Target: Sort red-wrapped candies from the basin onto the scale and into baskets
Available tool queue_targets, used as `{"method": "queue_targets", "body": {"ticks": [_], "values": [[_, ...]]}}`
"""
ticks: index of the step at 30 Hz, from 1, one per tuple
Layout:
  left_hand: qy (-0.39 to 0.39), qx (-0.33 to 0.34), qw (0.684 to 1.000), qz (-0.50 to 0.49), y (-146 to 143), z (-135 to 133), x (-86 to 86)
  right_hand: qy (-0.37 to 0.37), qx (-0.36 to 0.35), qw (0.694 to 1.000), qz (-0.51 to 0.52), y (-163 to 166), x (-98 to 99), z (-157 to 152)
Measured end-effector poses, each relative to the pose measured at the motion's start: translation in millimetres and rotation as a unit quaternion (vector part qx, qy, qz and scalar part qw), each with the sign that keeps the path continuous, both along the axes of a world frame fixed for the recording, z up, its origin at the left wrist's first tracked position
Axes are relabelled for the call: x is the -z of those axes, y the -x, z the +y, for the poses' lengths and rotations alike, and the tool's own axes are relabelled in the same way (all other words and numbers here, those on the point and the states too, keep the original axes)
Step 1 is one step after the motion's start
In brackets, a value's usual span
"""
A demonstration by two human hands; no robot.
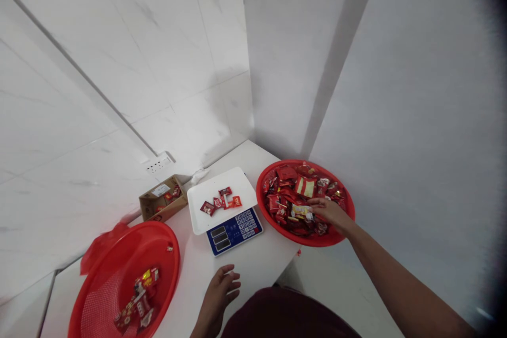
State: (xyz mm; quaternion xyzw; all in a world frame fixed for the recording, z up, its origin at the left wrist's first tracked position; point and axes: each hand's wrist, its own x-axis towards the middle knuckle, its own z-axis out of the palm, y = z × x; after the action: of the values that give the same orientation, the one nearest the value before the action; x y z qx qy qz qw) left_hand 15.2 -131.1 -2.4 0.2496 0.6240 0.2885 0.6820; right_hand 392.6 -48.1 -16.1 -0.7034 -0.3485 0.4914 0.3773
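My right hand (325, 210) reaches into a round red basket (261, 206) heaped with wrapped snacks. Its thumb and fingers close at the right end of a yellow-wrapped snack (300, 212). My left hand (222, 289) hovers empty in front of the scale, with its fingers apart and slightly curled. Between the baskets stands a digital scale (233, 232) with a blue keypad panel. Several small red-wrapped snacks (208, 208) lie on its white tray (201, 222).
On the left, a second red basket (171, 269) holds several wrapped snacks. Behind it, a small cardboard box (150, 211) contains red packets. A wall socket (159, 164) sits above the box. White walls meet behind the table (198, 269).
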Motion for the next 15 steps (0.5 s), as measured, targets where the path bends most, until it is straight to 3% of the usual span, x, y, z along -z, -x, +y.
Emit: {"method": "queue_targets", "body": {"ticks": [8,15], "values": [[0.002,-0.003,1.0,0.0,-2,2,2.2,0.003,0.028,0.986,0.165,6,-1.3,5],[-0.003,-0.006,1.0,-0.001,-4,3,1.1,-0.011,0.026,0.983,0.18,15,-13.1,8]]}}
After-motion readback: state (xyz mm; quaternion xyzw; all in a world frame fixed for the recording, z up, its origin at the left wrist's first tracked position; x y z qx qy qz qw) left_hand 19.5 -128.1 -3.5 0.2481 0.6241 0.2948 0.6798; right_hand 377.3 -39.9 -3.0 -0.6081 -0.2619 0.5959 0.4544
